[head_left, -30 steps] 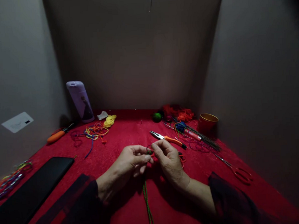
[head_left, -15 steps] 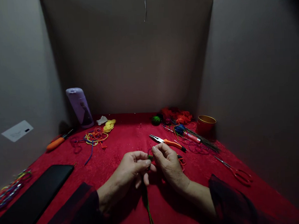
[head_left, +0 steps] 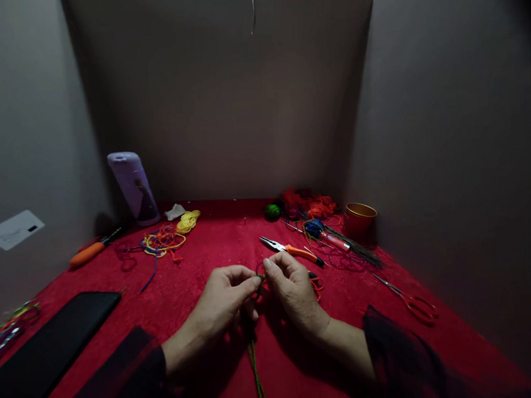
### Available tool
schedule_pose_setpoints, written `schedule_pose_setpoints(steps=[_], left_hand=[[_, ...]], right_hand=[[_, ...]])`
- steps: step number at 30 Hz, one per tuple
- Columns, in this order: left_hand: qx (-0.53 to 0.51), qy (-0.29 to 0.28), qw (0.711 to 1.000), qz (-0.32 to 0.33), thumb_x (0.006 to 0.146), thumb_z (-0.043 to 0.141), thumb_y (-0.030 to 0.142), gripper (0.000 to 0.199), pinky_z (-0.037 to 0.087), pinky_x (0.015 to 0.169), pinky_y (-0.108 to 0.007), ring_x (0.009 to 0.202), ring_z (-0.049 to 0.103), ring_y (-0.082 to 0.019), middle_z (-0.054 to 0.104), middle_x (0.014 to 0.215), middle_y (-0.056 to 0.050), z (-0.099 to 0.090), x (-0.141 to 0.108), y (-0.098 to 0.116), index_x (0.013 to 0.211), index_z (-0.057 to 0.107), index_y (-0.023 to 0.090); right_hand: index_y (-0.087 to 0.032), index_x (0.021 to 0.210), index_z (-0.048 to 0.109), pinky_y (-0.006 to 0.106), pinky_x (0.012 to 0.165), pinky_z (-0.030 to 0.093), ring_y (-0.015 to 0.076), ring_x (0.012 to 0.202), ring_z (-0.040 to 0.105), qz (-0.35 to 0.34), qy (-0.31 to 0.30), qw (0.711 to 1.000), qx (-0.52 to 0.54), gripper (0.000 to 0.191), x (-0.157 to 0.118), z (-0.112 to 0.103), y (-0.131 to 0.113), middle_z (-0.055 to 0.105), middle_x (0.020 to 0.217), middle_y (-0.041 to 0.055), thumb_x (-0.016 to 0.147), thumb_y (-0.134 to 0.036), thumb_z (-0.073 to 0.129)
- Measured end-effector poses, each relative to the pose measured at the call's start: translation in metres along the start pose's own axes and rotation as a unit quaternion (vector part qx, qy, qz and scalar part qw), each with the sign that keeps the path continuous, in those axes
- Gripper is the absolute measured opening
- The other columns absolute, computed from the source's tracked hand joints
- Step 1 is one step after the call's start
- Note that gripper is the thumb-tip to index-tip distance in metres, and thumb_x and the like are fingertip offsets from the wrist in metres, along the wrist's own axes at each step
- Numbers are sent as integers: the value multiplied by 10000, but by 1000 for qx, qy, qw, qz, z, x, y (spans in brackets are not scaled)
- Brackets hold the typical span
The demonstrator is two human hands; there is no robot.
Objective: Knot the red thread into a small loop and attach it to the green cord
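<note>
My left hand [head_left: 220, 302] is closed in a pinch on a green cord [head_left: 255, 372], whose small knotted top shows at the thumb tip. The cord's strands hang below that hand toward the near edge of the view. Close beside it, my right hand [head_left: 294, 286] pinches thumb against forefinger at a thin purplish thread [head_left: 258, 270] by the knot. Just what lies between the right fingertips is too small to make out well. Beyond the right hand lie orange-handled pliers [head_left: 292, 250], jaws toward the left.
A red cloth [head_left: 218, 237] covers the table. On the left are a black phone-like slab [head_left: 55, 352], an orange-handled tool [head_left: 88, 254], a purple bottle [head_left: 134, 191] and tangled yarn [head_left: 163, 240]. Scissors [head_left: 408, 301], a red cup [head_left: 360, 219] and a green yarn ball [head_left: 272, 211] are on the right.
The whole view has shifted slightly, so things appear a little further left. Both hands stay together at the cord's knot; the left hand's lower fingers have curled in.
</note>
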State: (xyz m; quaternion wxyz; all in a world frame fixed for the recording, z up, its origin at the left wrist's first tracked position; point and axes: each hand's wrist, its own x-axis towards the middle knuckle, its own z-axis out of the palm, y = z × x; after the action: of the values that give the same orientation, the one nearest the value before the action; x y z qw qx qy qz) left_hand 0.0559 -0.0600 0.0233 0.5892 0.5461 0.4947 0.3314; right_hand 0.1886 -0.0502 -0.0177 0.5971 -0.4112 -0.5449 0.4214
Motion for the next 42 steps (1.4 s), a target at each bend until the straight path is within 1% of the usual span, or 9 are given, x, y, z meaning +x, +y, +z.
schedule_pose_setpoints(steps=[6, 10, 13, 15, 22, 27, 32, 37, 42], left_hand=[[-22, -6, 999, 22, 740, 607, 398, 262, 304, 311, -142, 316, 446, -48, 556, 497, 30, -5, 4, -5, 721, 569, 140], [-47, -23, 999, 13, 749, 600, 387, 257, 241, 291, -142, 291, 383, -35, 505, 460, 48, -9, 6, -8, 678, 553, 145], [-95, -3, 995, 12, 727, 628, 368, 238, 234, 304, -140, 332, 418, -41, 515, 487, 39, -9, 6, -8, 698, 573, 139], [-120, 20, 993, 16, 710, 647, 354, 226, 237, 311, -140, 344, 426, -43, 510, 486, 43, -10, 6, -8, 715, 586, 136], [-125, 51, 990, 31, 710, 639, 353, 220, 217, 305, -153, 309, 351, -35, 480, 444, 59, -9, 6, -8, 694, 576, 144], [-114, 59, 991, 39, 715, 629, 366, 244, 206, 294, -147, 290, 322, -26, 469, 424, 60, -4, 4, -6, 665, 561, 138], [-129, 59, 989, 31, 708, 635, 344, 227, 235, 302, -137, 335, 392, -35, 493, 486, 47, -3, 4, -6, 672, 558, 134], [-102, 68, 992, 31, 739, 597, 332, 193, 228, 290, -141, 299, 353, -36, 491, 433, 52, -4, 5, -8, 705, 564, 145], [-105, 72, 991, 31, 735, 603, 325, 185, 248, 282, -139, 304, 387, -42, 494, 450, 57, -3, 4, -7, 694, 558, 150]], right_hand=[[-175, 689, 479, 213, 477, 333, 89, 507, 400, 5, -9, 1000, 14, 244, -1, 2, -2, 445, 580, -46, 817, -370, 550], [-176, 670, 480, 215, 463, 312, 88, 496, 376, 8, -9, 1000, 24, 286, 0, 2, -1, 423, 566, -47, 833, -408, 522], [-177, 721, 511, 218, 459, 320, 97, 504, 396, 3, 3, 1000, 8, 300, -1, 1, -1, 462, 593, -33, 869, -432, 453], [-176, 724, 513, 215, 477, 336, 97, 525, 406, -15, 3, 999, -28, 266, -3, 1, -1, 462, 605, -32, 864, -399, 478], [-160, 740, 547, 230, 550, 402, 115, 594, 487, -40, -37, 992, -112, 192, -8, 2, 0, 532, 656, -5, 831, -328, 541], [-165, 729, 539, 226, 534, 397, 113, 575, 491, -39, -28, 993, -109, 171, -7, 2, 0, 533, 649, -8, 816, -312, 548], [-164, 693, 524, 231, 533, 382, 110, 566, 457, -39, -22, 994, -101, 156, -5, 2, -2, 509, 625, -15, 793, -280, 552], [-164, 692, 512, 232, 531, 365, 107, 569, 438, -37, -40, 996, -76, 151, -7, 1, -3, 486, 626, -22, 788, -275, 544], [-163, 701, 506, 223, 507, 344, 95, 546, 413, -20, -53, 997, -47, 152, -9, 0, -4, 462, 614, -32, 787, -279, 554]])
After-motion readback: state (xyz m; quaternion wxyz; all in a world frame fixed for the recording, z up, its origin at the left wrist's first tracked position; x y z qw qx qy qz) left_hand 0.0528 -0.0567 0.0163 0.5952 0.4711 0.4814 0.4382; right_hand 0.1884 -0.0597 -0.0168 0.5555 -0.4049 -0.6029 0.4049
